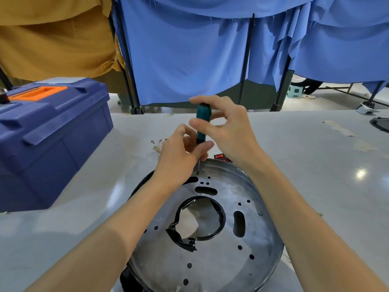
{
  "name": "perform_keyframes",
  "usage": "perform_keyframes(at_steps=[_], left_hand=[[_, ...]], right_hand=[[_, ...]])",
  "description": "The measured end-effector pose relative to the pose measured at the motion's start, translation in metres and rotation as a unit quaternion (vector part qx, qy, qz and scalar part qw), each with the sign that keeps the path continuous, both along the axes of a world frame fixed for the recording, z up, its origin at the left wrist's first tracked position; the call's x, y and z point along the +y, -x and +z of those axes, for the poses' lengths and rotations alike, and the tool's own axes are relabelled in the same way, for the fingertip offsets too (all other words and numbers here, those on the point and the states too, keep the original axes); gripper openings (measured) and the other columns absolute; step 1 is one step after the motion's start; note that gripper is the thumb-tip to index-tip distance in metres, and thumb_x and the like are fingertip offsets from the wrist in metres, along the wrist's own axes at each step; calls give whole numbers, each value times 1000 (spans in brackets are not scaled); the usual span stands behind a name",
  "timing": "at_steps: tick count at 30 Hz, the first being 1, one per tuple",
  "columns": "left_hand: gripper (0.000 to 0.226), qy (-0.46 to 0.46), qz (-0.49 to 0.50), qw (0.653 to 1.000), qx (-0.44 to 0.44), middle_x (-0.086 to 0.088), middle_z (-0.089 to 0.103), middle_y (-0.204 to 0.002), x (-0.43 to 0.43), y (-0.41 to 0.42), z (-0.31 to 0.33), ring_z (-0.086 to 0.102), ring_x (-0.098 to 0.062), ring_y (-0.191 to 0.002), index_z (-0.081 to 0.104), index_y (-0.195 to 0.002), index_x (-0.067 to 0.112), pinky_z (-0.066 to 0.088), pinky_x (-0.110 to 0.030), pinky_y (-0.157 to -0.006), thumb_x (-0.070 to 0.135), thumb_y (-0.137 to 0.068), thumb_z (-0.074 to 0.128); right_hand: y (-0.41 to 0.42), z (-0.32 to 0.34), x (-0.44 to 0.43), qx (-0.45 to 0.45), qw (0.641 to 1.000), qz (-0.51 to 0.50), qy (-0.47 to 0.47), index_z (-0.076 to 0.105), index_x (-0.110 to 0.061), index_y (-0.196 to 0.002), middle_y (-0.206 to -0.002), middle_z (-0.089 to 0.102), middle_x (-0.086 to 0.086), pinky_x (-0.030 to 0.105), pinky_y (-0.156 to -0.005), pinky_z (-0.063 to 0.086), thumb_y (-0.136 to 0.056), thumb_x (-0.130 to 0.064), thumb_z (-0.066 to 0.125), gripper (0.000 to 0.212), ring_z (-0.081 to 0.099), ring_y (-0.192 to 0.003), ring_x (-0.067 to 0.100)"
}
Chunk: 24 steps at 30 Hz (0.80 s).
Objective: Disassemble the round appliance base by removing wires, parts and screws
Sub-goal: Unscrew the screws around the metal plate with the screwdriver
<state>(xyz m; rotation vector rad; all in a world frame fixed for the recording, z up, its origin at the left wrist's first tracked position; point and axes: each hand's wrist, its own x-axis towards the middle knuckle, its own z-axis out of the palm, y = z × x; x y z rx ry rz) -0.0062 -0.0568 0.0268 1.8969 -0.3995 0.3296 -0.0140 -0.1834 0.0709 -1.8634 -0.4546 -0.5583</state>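
The round metal appliance base (219, 260) lies flat on the table in front of me, with a black ring (219, 226) around its central hole. A teal-handled screwdriver (202, 121) stands upright, its tip on a screw (197, 172) near the base's far rim. My right hand (227, 131) pinches the handle with thumb and fingers. My left hand (181, 157) holds the lower handle and shaft, steadying it. Another screw (260, 213) sits at the base's right side.
A blue toolbox (48, 135) with an orange handle stands at the left on the grey table (315, 165). Small metal terminals and screws (156, 145) lie behind my left hand. Red switches (220, 157) lie beyond the base. Blue and ochre curtains hang behind the table.
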Motion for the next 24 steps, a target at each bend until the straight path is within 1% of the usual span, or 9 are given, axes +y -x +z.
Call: perform_keyframes(at_steps=[3,5,7,11,13,16,19,22,24], left_hand=[[23,7,5,1000,2,-2,71,-71,0,0,-1,68,-16,-67,50,-90,21,57,-40,-71,33,-86,69],[11,1,-10,1000,3,0,72,-74,0,0,-1,70,-14,-74,57,-94,21,57,-43,-78,32,-96,56],[19,-8,-22,1000,9,1,72,-76,0,0,-1,70,-15,-80,61,-98,20,56,-47,-84,25,-103,43],[12,7,-22,1000,12,-2,70,-69,1,0,0,69,-20,-71,57,-104,12,57,-50,-77,23,-98,55],[29,0,-7,1000,5,-3,69,-67,1,0,1,67,-21,-66,51,-108,12,57,-49,-72,28,-89,67],[20,-28,-12,1000,-8,0,70,-69,0,1,0,68,-18,-69,55,-103,16,56,-49,-76,34,-94,59],[22,-20,-33,999,2,2,72,-73,-1,0,-2,70,-16,-78,61,-102,20,56,-48,-83,28,-103,40],[15,0,-37,999,4,-1,70,-69,0,-1,-1,69,-19,-71,59,-103,18,57,-48,-79,23,-102,45],[15,1,-26,1000,-8,-4,69,-68,0,-1,-1,68,-22,-66,56,-109,20,58,-47,-72,27,-95,58]], right_hand=[[-1,-1,-1,0,1000,-14,8,64,-29,-118,-100,63,-5,17,-82,50,-84,-13,72,39,61,-89,7],[-3,1,-3,9,1000,-11,-24,63,-18,-119,-98,68,3,24,-84,54,-85,2,65,39,66,-90,15],[-3,1,-3,15,999,7,-47,63,-9,-115,-100,69,12,32,-83,58,-87,11,56,34,70,-87,19],[-1,1,0,4,1000,11,-22,67,-19,-115,-106,64,2,26,-86,54,-89,-12,66,27,64,-93,12],[-1,0,0,-1,1000,5,12,67,-29,-117,-104,58,-2,21,-82,50,-84,-22,74,34,60,-91,6],[-2,0,-2,-4,1000,-1,-2,65,-25,-121,-98,64,-4,17,-77,51,-86,-7,69,40,61,-87,6],[-2,1,-4,16,998,26,-54,64,-11,-117,-100,69,10,20,-71,56,-89,11,55,37,69,-85,17],[-2,1,-1,10,999,31,-42,65,-13,-117,-105,67,6,20,-76,56,-92,-2,60,28,68,-90,14],[-2,0,0,3,1000,22,1,65,-24,-121,-107,60,3,17,-78,52,-85,-17,72,37,61,-93,9]])
